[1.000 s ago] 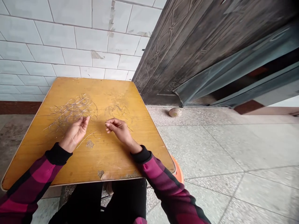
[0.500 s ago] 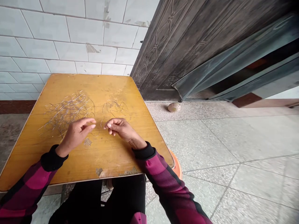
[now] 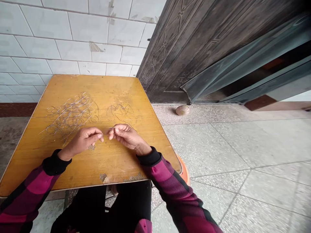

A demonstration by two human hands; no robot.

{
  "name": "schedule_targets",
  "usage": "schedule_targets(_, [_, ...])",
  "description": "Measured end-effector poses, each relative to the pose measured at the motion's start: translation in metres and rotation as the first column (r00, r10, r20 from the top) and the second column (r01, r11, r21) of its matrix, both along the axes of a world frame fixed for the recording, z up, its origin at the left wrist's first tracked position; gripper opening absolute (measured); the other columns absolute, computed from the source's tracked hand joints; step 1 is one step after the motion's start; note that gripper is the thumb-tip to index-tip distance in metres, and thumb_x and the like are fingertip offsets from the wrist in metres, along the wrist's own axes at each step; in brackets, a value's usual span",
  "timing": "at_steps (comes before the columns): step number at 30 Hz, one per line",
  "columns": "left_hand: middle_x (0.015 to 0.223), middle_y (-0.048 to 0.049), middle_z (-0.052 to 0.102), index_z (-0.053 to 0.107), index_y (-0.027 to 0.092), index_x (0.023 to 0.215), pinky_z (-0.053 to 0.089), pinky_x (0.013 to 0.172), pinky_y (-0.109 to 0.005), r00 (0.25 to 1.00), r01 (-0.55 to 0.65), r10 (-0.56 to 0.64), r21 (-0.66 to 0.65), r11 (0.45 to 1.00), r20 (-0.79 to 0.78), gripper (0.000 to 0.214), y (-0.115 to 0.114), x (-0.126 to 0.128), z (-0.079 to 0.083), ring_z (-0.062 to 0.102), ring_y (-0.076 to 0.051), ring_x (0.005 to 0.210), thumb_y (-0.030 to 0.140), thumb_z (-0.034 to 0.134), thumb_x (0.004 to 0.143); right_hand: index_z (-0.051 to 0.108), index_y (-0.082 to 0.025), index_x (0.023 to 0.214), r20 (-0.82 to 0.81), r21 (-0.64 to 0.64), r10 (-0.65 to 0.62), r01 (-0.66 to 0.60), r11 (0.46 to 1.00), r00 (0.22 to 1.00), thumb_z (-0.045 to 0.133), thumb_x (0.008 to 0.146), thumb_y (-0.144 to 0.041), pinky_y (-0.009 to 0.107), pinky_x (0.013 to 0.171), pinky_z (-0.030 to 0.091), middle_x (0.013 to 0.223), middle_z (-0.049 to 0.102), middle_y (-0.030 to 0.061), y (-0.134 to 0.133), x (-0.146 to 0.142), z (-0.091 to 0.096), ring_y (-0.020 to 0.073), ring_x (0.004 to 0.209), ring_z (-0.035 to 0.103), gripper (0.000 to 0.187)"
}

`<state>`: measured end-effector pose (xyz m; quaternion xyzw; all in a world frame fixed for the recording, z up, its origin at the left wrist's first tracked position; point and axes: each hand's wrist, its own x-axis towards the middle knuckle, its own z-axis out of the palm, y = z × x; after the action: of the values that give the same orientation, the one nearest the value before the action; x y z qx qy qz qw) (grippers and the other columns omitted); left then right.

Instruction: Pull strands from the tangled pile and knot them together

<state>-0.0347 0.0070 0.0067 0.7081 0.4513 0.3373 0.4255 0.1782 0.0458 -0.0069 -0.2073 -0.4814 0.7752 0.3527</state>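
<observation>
My right hand (image 3: 127,136) is closed in a pinch over the middle of the wooden table (image 3: 116,165), with a thin wire (image 3: 112,128) at its thumb and fingertips. Close by on the left, my left hand (image 3: 85,139) has its thumb and fingers drawn together, its tips a short gap from the right hand. Whatever lies between the left fingertips is too fine to make out. Beyond the left hand spreads a tangled heap of thin, curled wires (image 3: 73,111). A smaller group of bent wires (image 3: 120,110) lies just beyond my right hand.
White wall tiles (image 3: 73,27) rise behind the table, and a dark carved wooden door (image 3: 170,64) stands at its right. A rounded, pale object (image 3: 182,110) sits on the floor by the door. Part of an orange stool (image 3: 184,170) shows under the table's right corner.
My left hand has moved slightly right and its fingers have closed from apart to a pinch. The right hand stays pinched in about the same place.
</observation>
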Motion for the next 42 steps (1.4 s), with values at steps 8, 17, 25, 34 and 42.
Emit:
schedule_targets(8, [0.060,0.0023,0.055,0.057,0.018,0.072,0.034,0.045,-0.020,0.998,0.018,-0.014,-0.056,0.998,0.067,0.025,0.002,-0.004,0.002,0.041,-0.007,0.046,0.036,0.052,0.088,0.073,-0.021,0.085,-0.021,0.156,-0.048,0.050,0.986,0.999,0.069,0.080,-0.045,0.033,0.082,0.050,0.051,0.059,-0.0038,0.002,0.008,0.000,0.0133,0.068,0.064,0.024])
schedule_targets(17, [0.060,0.0027,0.053,0.054,0.017,0.066,0.038,0.059,-0.022,0.971,0.204,-0.221,-0.173,0.964,-0.090,0.027,0.001,-0.001,0.010,0.047,-0.009,0.057,0.031,0.047,0.088,0.069,-0.012,0.084,0.613,0.371,0.022,-0.312,0.875,0.790,0.063,0.083,-0.042,0.021,0.049,0.033,0.052,0.051,-0.0050,0.019,0.054,0.028,0.0058,0.047,0.042,0.031])
schedule_targets(25, [0.058,0.0030,0.050,0.052,0.016,0.065,0.027,0.047,-0.020,0.987,0.131,-0.158,-0.384,0.914,-0.041,0.024,0.002,0.002,0.010,0.038,-0.007,0.049,0.034,0.050,0.082,0.068,-0.014,0.089,0.784,0.433,-0.157,-0.348,0.831,0.601,0.052,0.086,-0.028,0.020,0.048,0.032,0.055,0.056,-0.0042,0.023,0.075,0.029,0.0045,0.044,0.040,0.021])
schedule_targets(34, [0.060,0.0009,0.059,0.056,0.016,0.063,0.035,0.055,-0.021,0.950,0.150,-0.222,-0.298,0.943,-0.222,0.023,0.006,-0.002,0.014,0.047,-0.009,0.055,0.029,0.049,0.080,0.071,-0.018,0.083,0.826,0.528,-0.311,-0.453,0.718,0.470,0.054,0.083,-0.020,0.022,0.058,0.041,0.067,0.067,-0.0004,0.032,0.081,0.019,0.0102,0.060,0.059,0.017])
schedule_targets(42, [0.060,0.0012,0.061,0.058,0.017,0.065,0.035,0.056,-0.021,0.947,0.122,-0.173,-0.195,0.973,-0.272,0.021,0.006,0.001,0.004,0.050,-0.010,0.055,0.024,0.046,0.080,0.067,-0.014,0.106,0.507,0.857,-0.575,-0.301,0.418,0.643,0.043,0.091,-0.011,0.027,0.075,0.047,0.096,0.068,0.0094,0.004,0.031,0.014,0.0152,0.085,0.063,0.029])
